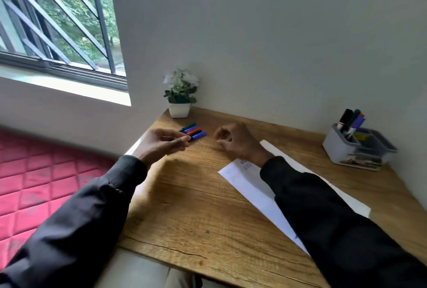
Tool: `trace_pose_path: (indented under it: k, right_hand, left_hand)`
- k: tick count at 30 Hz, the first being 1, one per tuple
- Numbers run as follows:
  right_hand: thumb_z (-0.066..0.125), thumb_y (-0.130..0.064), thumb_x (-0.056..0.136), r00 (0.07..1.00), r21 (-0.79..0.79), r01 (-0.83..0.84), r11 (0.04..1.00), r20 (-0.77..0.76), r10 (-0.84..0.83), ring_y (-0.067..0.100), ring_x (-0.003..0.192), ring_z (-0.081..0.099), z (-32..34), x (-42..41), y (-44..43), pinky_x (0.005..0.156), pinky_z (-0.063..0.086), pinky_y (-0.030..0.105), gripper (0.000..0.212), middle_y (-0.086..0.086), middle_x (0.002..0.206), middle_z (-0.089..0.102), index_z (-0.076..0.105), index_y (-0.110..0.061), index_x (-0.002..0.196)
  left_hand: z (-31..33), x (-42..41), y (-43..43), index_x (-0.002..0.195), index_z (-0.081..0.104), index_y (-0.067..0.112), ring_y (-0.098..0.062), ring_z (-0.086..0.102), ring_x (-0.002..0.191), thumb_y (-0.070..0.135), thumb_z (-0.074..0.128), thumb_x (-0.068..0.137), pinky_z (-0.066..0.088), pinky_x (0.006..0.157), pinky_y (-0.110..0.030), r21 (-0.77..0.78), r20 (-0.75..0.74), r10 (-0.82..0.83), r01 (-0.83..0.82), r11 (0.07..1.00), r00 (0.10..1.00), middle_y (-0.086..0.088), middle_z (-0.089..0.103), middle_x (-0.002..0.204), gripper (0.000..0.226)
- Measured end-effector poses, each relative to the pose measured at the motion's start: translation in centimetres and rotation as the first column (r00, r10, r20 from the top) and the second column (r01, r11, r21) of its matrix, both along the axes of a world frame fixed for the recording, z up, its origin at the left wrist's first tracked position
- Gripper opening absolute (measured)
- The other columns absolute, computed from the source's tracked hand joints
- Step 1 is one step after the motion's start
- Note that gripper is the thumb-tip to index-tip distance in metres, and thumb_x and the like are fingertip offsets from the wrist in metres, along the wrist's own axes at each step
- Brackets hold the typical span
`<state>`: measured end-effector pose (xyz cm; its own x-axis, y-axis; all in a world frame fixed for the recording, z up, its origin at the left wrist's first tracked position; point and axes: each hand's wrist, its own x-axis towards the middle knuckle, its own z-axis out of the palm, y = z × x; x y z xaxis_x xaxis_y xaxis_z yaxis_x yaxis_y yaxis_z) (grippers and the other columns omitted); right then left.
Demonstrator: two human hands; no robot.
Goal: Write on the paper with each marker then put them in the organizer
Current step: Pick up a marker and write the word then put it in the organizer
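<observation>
1. Left hand [161,143]: I see the thumb and forefinger curled together at the near end of the loose markers [193,131]. They seem to pinch the tip of the front marker [199,135], though blur there keeps me from being certain.
2. Right hand [238,142]: the fingers are loosely curled and hold nothing. The hand sits over the table [196,207], just past the far corner of the paper [251,193].
3. The loose markers are slim cylinders lying side by side and touching. I count five, coloured green, blue, red, black and blue, at the table's far left near the plant pot [179,110].
4. The paper is a white sheet lying flat and askew, partly under the black right sleeve [335,230]. There is dark lettering near the wrist, too small for me to read.
5. The organizer [342,149] is a boxy grey plastic caddy with compartments, at the far right by the wall [265,45]. Several markers stand upright in its left compartment.
6. The table has a matte wood-grain top, warm brown with dark streaks.
7. Room: a plain pale wall, a barred window [57,22] with foliage outside, and a red quilted surface [34,183] to the table's left. The pot is small, white and squarish, and holds white flowers.
</observation>
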<state>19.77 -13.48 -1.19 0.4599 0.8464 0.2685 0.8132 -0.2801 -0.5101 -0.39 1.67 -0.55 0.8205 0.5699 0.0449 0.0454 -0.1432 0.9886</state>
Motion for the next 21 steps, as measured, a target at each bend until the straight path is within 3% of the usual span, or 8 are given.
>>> trace_pose_path:
  k: [6, 10, 14, 21]
  right_hand:
    - [0.069, 0.007, 0.087, 0.965, -0.037, -0.161, 0.986, 0.205, 0.165, 0.020, 0.105, 0.067, -0.1, -1.9, 4.3, 0.088, 0.051, 0.025, 0.030, 0.008, 0.115, 0.072, 0.071, -0.010, 0.111]
    - [0.075, -0.003, 0.089, 0.961, -0.082, -0.179, 0.980, 0.198, 0.192, 0.018, 0.106, 0.065, -0.7, -2.0, 5.0, 0.094, 0.057, 0.036, 0.025, 0.005, 0.118, 0.069, 0.070, -0.013, 0.111]
    - [0.077, -0.008, 0.089, 0.950, -0.145, -0.192, 0.971, 0.220, 0.220, 0.019, 0.113, 0.062, -1.1, -1.8, 4.9, 0.097, 0.057, 0.039, 0.026, 0.005, 0.123, 0.064, 0.070, -0.013, 0.113]
    - [0.074, -0.007, 0.093, 0.954, -0.160, -0.175, 0.972, 0.218, 0.207, 0.012, 0.102, 0.057, -1.3, -0.6, 2.6, 0.087, 0.054, 0.030, 0.022, 0.003, 0.115, 0.063, 0.073, -0.013, 0.114]
  left_hand:
    - [-0.1, -2.3, 1.4, 0.108, 0.074, 0.001, -0.005, 0.070, 0.072, 0.016, 0.076, 0.086, 0.052, 0.063, -0.012, -0.020, 0.040, 0.056, -0.055, 0.998, 0.998, -0.012, 0.078, 0.089, 0.026]
    - [-0.4, -3.0, 1.8, 0.109, 0.073, -0.002, -0.003, 0.070, 0.071, 0.012, 0.075, 0.087, 0.051, 0.063, -0.010, -0.021, 0.055, 0.067, -0.066, 0.998, 0.996, -0.019, 0.076, 0.094, 0.026]
    - [-0.5, -3.0, 2.2, 0.110, 0.073, 0.000, -0.006, 0.073, 0.079, 0.017, 0.075, 0.086, 0.053, 0.067, -0.012, -0.027, 0.053, 0.055, -0.053, 0.998, 0.997, -0.014, 0.077, 0.095, 0.029]
    - [-0.3, -1.8, 1.6, 0.109, 0.074, 0.000, -0.006, 0.071, 0.078, 0.018, 0.074, 0.087, 0.052, 0.066, -0.012, -0.040, 0.079, 0.030, -0.027, 0.999, 0.996, -0.014, 0.077, 0.093, 0.028]
